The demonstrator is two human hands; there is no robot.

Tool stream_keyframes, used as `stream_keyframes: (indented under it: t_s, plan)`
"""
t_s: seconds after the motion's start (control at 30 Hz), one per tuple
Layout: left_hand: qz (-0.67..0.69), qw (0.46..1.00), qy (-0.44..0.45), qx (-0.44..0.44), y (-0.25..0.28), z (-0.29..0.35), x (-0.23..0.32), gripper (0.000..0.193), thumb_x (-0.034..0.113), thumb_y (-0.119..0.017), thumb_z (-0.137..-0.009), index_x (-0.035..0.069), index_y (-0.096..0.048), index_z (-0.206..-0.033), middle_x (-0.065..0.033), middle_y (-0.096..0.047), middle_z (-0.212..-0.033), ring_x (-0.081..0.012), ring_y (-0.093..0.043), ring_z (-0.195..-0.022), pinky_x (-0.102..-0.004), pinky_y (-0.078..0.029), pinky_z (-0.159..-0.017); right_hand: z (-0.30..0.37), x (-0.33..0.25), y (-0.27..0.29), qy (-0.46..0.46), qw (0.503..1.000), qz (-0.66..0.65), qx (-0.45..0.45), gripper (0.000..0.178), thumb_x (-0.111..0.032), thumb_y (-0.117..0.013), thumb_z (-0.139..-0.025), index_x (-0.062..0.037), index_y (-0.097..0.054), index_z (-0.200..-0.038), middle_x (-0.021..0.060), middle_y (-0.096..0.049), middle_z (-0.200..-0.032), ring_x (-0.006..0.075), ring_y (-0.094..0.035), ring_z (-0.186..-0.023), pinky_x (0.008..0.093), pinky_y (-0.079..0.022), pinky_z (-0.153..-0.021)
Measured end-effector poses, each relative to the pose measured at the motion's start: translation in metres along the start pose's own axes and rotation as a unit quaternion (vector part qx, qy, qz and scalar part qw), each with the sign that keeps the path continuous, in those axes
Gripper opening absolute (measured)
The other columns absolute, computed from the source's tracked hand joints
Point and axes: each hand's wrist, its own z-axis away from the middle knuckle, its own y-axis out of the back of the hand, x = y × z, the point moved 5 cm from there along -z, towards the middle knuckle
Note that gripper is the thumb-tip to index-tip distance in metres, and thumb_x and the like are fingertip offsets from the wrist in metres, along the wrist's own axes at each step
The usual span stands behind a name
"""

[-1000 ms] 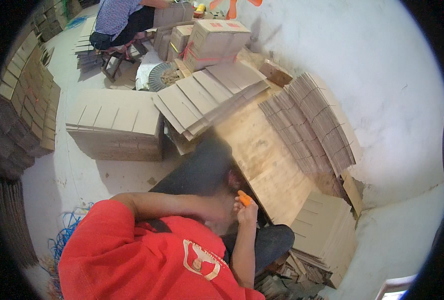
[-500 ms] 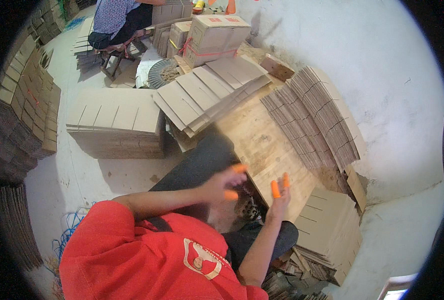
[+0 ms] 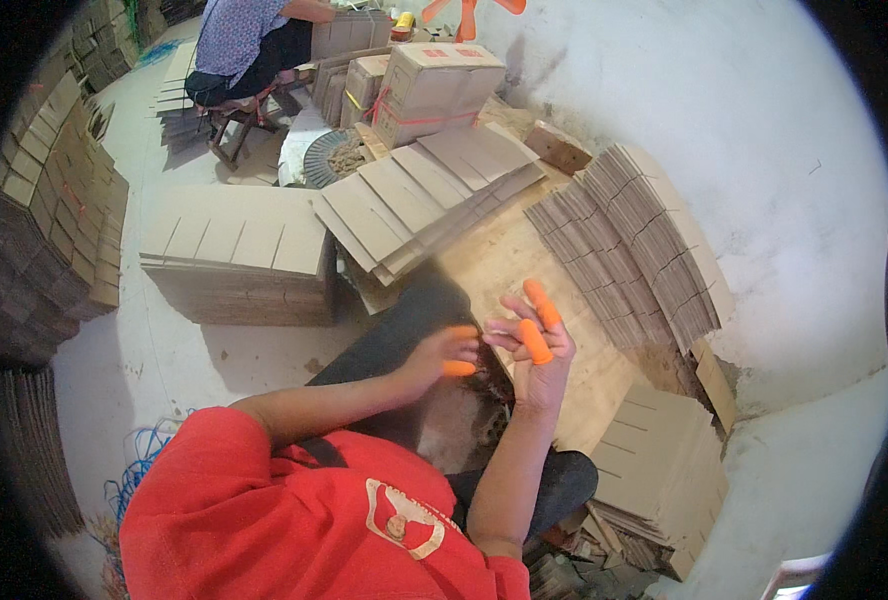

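The person's left hand (image 3: 432, 362) and right hand (image 3: 539, 345) are near each other, in front of the edge of the wooden tabletop (image 3: 594, 375). The grip of each hand is loose, with the fingers apart, and I see nothing held in it. Whether the fingertips of the two hands touch, I cannot tell.

Two orange finger covers are visible on each hand; one of the right is the nearer cover (image 3: 535, 342). They look soft, thin and very light, so they probably bend easily and give friction on a smooth surface. A cover is best taken at its open rim, because pulling on the closed tip may stretch it.

Around the hands there is slotted cardboard: a fanned row of sheets (image 3: 372, 213) beyond the left hand, a standing stack (image 3: 654, 240) at the far side of the tabletop, and a flat stack (image 3: 644, 430) at the right. One sheet should be light and rather stiff, but weak at the slots; a whole stack is surely heavy. It seems safer to hold a sheet by its uncut edge.
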Motion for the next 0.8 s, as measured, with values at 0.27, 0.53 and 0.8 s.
stream_keyframes:
  t_s: [0.27, 0.53, 0.8]
  plan:
    - [-0.076, 0.990, 0.109, -0.053, -0.015, 0.008, -0.001, 0.018, 0.016, -0.064, -0.090, 0.001, -0.072, -0.089, -0.0039, -0.066, -0.071, -0.0112, -0.062, -0.067, -0.0251, -0.048, -0.063, 0.048, 0.083, 0.091, -0.099, 0.971, -0.147, 0.160, 0.056, -0.043, -0.040, -0.101, 0.0085, -0.058, -0.113, 0.0237, -0.066, -0.104, 0.0331, -0.069, -0.081, 0.0401, -0.060, -0.068]
    - [-0.125, 0.978, 0.123, -0.113, -0.014, 0.007, -0.008, 0.019, 0.008, -0.065, -0.084, 0.001, -0.070, -0.101, -0.0033, -0.068, -0.084, -0.0107, -0.063, -0.075, -0.0245, -0.049, -0.066, 0.071, 0.129, 0.098, -0.188, 0.957, -0.038, 0.217, 0.044, -0.035, -0.045, -0.101, 0.0027, -0.057, -0.119, 0.0169, -0.067, -0.107, 0.0241, -0.069, -0.085, 0.0333, -0.056, -0.065]
    - [-0.102, 0.980, 0.108, -0.131, -0.012, 0.006, -0.020, 0.038, -0.001, -0.058, -0.076, 0.000, -0.063, -0.114, -0.0063, -0.066, -0.091, -0.0124, -0.061, -0.077, -0.0248, -0.049, -0.066, 0.074, 0.122, 0.068, -0.225, 0.950, -0.083, 0.200, 0.040, -0.028, -0.053, -0.097, 0.0020, -0.057, -0.123, 0.0154, -0.069, -0.104, 0.0215, -0.067, -0.083, 0.0313, -0.053, -0.066]
